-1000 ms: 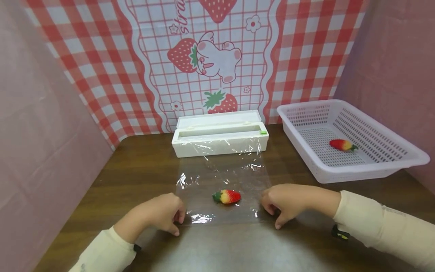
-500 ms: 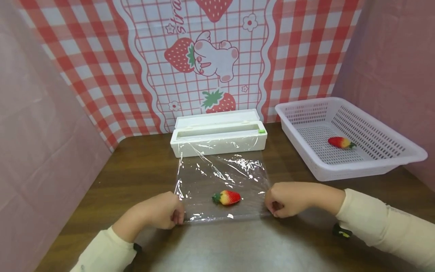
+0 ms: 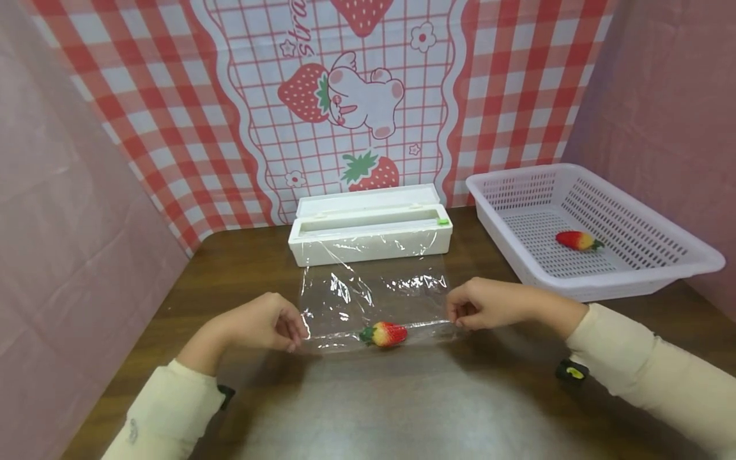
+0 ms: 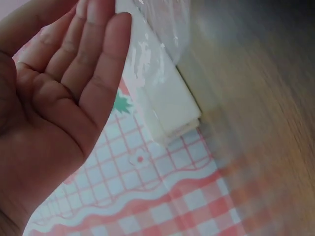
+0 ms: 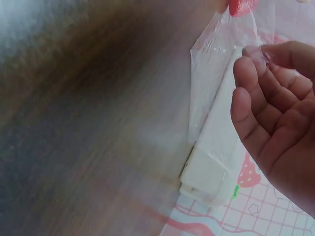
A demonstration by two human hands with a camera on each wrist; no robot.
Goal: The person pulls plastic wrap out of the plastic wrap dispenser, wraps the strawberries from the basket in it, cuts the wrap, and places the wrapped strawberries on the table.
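A clear plastic wrap sheet [image 3: 374, 291] runs from the white dispenser box [image 3: 370, 233] toward me across the brown table [image 3: 402, 409]. A red and yellow strawberry [image 3: 384, 333] lies on the sheet near its front edge. My left hand [image 3: 293, 329] pinches the near left corner of the wrap [image 4: 157, 73]. My right hand [image 3: 454, 316] pinches the near right corner [image 5: 221, 54]. Both corners are raised off the table, and the front edge is folded up level with the strawberry [image 5: 241, 6]. The dispenser box [image 4: 170, 105] shows behind the film in both wrist views.
A white perforated basket [image 3: 517, 185] stands at the right rear of the table with a second strawberry [image 3: 577, 240] inside. A red checked strawberry-print backdrop [image 3: 356, 96] closes the rear, and pink walls stand on either side. Bare tabletop lies between me and the wrap.
Both hands closed on the near corners of the wrap, lifted them and carried the front edge away from me up to the strawberry. The strawberry stayed put.
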